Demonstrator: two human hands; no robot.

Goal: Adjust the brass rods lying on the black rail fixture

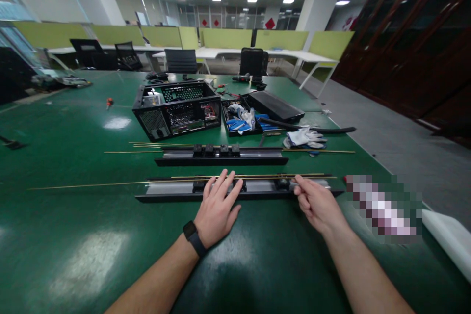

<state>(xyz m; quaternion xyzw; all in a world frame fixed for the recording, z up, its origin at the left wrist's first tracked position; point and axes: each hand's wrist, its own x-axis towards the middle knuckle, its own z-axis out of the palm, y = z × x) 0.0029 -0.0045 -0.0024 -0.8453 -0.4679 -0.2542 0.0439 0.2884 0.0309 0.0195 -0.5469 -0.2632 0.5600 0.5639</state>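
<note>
A long black channel rail (165, 199) with a pale inner strip lies crosswise on the green table, with small black blocks (283, 184) set in it. Thin brass rods (91, 186) run along its top, one reaching far out to the left. My left hand (218, 208), wearing a black watch, rests palm down across the rail, fingers spread over the rods and partly hiding the blocks. Toward the right end, my right hand (319, 203) has its thumb and forefinger pinched on a brass rod beside a block; its other fingers are curled.
Behind lies a second black rail (221, 161) with several blocks and brass rods. An open black computer case (176, 113), a black tray (243, 132) with gloves, more gloves (304, 137) and a black tube (331, 130) stand farther back. A pixelated object (384, 208) lies right.
</note>
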